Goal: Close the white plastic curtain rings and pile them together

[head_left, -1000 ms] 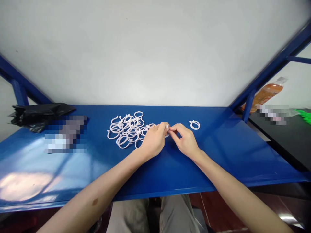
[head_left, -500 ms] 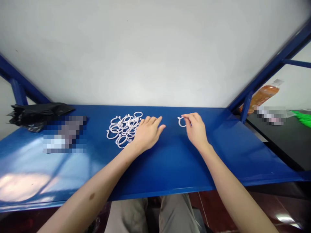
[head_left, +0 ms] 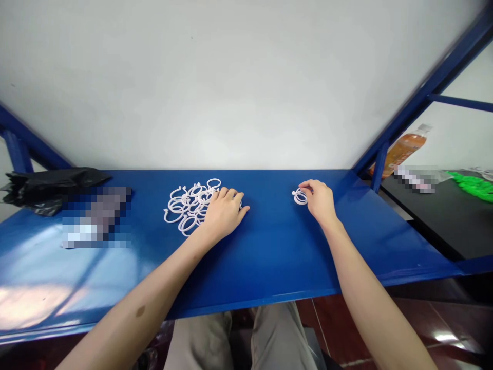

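At the right edge of a loose pile of white plastic rings (head_left: 185,205), my left hand (head_left: 223,211) lies palm down, fingers bent over the rings and thumb held apart. A bit of white shows between its index finger and thumb; the palm hides the rest. The rings look like curtain rings, several with small knobs. Farther right, my right hand (head_left: 320,201) pinches a white ring (head_left: 299,197) between thumb and fingertips. More than one loop seems to overlap there, close to the tabletop.
The blue table (head_left: 265,257) ends at a white wall. On its left lie a black plastic bag (head_left: 57,185) and a blurred flat item (head_left: 98,216). Beyond the blue frame (head_left: 379,167) on the right are a drink bottle (head_left: 404,149) and green items (head_left: 472,185) on a dark surface.
My right hand has moved slightly right, and more white loops now show at its fingertips. My left hand has moved a little left, its fingers more bent. The whole view has shifted slightly.
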`<state>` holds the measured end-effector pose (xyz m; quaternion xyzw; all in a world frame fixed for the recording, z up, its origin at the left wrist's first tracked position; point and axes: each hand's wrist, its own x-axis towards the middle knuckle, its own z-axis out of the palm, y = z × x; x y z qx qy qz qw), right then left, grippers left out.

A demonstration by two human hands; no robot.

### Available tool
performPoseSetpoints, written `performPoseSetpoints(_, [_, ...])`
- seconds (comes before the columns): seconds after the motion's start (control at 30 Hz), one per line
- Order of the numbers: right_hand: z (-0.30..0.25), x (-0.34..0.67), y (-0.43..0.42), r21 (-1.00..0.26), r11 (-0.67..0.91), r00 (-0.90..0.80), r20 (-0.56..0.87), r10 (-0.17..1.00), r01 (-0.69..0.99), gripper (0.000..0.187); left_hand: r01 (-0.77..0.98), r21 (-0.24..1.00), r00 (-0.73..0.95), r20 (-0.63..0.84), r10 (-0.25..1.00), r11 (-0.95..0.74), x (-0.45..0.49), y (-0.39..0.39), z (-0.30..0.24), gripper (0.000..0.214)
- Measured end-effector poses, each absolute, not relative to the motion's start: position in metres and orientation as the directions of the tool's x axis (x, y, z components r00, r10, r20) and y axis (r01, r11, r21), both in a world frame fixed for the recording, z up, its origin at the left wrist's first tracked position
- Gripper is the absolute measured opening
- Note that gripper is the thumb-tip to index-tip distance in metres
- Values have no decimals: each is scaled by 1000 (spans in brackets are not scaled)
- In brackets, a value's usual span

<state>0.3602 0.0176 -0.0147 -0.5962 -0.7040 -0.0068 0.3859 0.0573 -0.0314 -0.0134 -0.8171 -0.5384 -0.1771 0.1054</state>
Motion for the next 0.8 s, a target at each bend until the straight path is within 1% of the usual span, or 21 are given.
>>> performPoseSetpoints(0.07, [-19, 362, 20, -452, 289, 4, 544, 839, 844, 19, 920, 35, 343, 410, 845, -390, 58, -32, -16, 36])
performPoseSetpoints(0.13, [-21, 364, 21, -439, 281, -1, 537, 843, 853, 20, 921, 55, 331, 412, 849, -386, 58, -33, -18, 34])
performPoseSetpoints(0.27, [-20, 364, 19, -401, 280, -8, 562, 827, 872, 21, 917, 53, 345, 396, 851, -396, 59, -33, -17, 30])
performPoseSetpoints(0.4, [-13, 359, 14, -385, 282, 9, 605, 796, 879, 23, 886, 79, 387, 414, 824, -456, 62, -33, -12, 42])
performPoseSetpoints(0.47, [-9, 352, 11, -383, 295, 10, 625, 780, 875, 23, 853, 106, 416, 456, 787, -512, 64, -33, -9, 48])
performPoseSetpoints(0.53, [-5, 342, 6, -387, 341, -10, 649, 761, 857, 22, 810, 137, 439, 505, 744, -571, 66, -34, -7, 52])
performPoseSetpoints(0.6, [-2, 327, -1, -410, 423, -57, 660, 749, 808, 19, 761, 175, 456, 542, 706, -625, 68, -35, -5, 52])
performPoseSetpoints(0.67, [1, 311, -11, -469, 528, -152, 629, 762, 708, 18, 717, 226, 459, 559, 690, -660, 69, -36, -4, 50])
performPoseSetpoints(0.73, [2, 295, -21, -536, 616, -305, 559, 771, 577, 24, 685, 293, 439, 563, 700, -667, 69, -37, -4, 44])
performPoseSetpoints(0.8, [3, 282, -31, -595, 648, -429, 487, 761, 475, 31, 665, 374, 397, 556, 730, -646, 69, -36, -5, 34])
